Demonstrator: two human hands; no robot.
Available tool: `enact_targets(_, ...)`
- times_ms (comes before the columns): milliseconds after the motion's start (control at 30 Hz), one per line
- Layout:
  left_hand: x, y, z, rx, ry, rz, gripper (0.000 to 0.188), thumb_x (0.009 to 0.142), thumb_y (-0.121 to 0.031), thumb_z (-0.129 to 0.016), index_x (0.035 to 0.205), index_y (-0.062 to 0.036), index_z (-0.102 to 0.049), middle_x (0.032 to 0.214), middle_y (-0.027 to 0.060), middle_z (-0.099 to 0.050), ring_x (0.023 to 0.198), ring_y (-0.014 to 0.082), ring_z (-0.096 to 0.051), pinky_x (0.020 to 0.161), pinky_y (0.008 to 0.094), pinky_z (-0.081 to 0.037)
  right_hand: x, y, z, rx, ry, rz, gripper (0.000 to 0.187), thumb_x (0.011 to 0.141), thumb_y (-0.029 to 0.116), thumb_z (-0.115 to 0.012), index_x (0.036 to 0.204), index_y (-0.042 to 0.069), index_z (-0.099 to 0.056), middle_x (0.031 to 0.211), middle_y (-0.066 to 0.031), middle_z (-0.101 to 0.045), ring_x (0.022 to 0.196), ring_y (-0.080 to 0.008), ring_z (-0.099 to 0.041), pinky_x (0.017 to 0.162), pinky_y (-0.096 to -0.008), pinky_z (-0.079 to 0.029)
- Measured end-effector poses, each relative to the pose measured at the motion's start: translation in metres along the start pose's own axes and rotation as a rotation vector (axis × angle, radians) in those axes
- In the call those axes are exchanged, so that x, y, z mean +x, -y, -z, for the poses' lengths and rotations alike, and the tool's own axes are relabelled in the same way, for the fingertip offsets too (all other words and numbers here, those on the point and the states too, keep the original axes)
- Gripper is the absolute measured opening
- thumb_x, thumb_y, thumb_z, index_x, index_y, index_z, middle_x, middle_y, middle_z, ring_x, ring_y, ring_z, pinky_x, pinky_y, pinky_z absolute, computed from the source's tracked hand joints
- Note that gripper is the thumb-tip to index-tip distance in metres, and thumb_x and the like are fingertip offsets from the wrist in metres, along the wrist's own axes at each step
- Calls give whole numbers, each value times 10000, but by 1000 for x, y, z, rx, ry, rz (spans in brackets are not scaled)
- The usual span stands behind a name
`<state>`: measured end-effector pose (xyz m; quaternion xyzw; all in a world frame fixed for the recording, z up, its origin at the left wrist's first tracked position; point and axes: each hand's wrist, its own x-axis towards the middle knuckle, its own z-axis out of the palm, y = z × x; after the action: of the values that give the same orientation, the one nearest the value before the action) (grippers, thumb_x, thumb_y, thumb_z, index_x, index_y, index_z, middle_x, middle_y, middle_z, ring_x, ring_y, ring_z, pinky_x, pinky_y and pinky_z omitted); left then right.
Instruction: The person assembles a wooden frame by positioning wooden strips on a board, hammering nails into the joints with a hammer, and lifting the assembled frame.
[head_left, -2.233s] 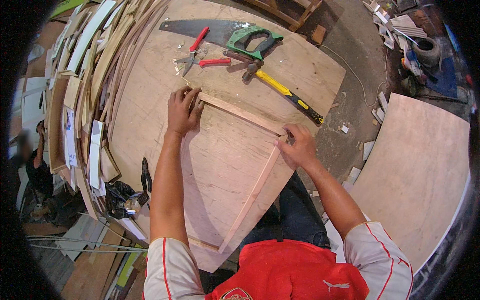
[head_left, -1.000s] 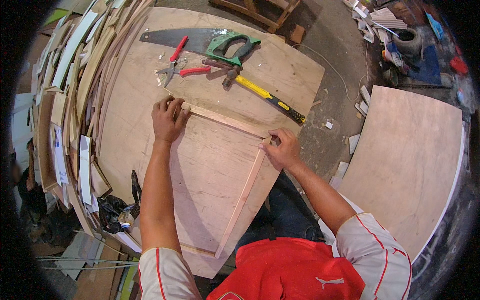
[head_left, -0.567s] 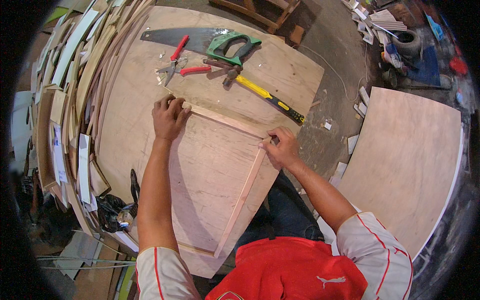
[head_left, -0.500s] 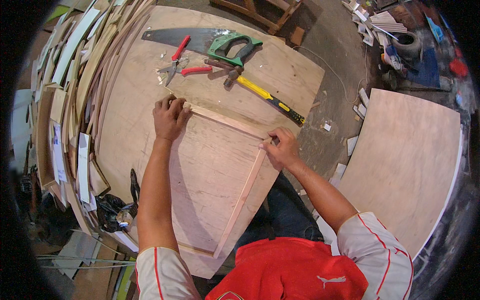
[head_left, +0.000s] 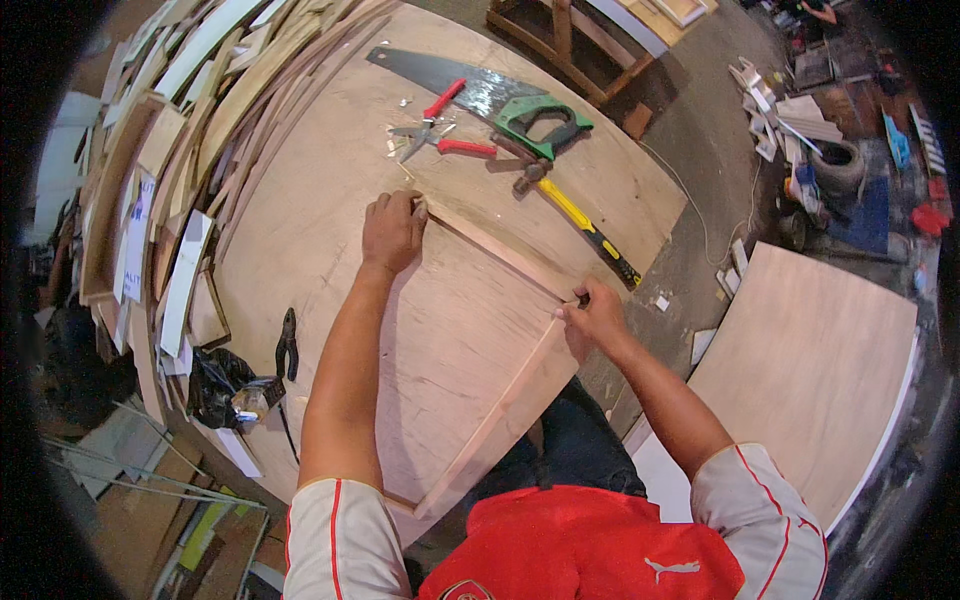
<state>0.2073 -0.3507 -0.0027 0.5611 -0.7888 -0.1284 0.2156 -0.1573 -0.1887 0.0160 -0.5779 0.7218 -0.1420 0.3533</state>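
A thin wooden strip (head_left: 497, 252) runs across the plywood board (head_left: 290, 240) between my hands. My left hand (head_left: 395, 230) is closed on its left end, fingers curled over. At its right end my right hand (head_left: 597, 314) pinches the corner where a second wooden strip (head_left: 495, 405) meets it. That strip extends toward my body, and a short strip (head_left: 400, 498) joins its near end. Beyond my hands lie a yellow-and-black hammer (head_left: 582, 222), a green-handled handsaw (head_left: 470, 85) and red-handled snips (head_left: 434, 120), with small wood chips around them.
Stacked wood offcuts (head_left: 185, 150) crowd the left side. Black-handled pliers (head_left: 288, 343) and a black plastic bag (head_left: 215, 385) lie at the board's left edge. Another plywood sheet (head_left: 810, 370) leans at the right. A wooden stand (head_left: 590, 50) is at the far side.
The view has shifted, so the board and tools appear farther right and lower. Both hands keep their holds on the strip's ends; the strips show more of their side faces.
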Motion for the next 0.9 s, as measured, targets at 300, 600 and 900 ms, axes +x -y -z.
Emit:
enact_targets(300,-1,-75,-21,139,-133,549,433,1025,-483,-576,1178,-90,-674,1131,91,-649,1103,326,-560,974,472,-420,5,4,14,-25,121,-9,506,723,336,-897,986,-17,-647,938,-223,-674,880,-396,-670,765,-486,-529)
enact_targets(600,-44,-71,-31,259,-291,640,349,929,-304,-720,1257,-183,-715,1198,46,-652,1168,298,-548,1050,495,-391,49,49,47,-213,427,301,435,871,356,-788,1098,9,-658,1072,-221,-674,1046,-424,-649,883,-517,-522)
enact_targets(900,-34,-74,-36,191,-346,737,284,890,-312,-772,1166,-244,-786,1066,6,-655,1084,276,-558,951,468,-436,173,159,-46,8,411,581,244,948,199,-679,1114,23,-644,1039,-211,-680,986,-438,-667,835,-535,-538)
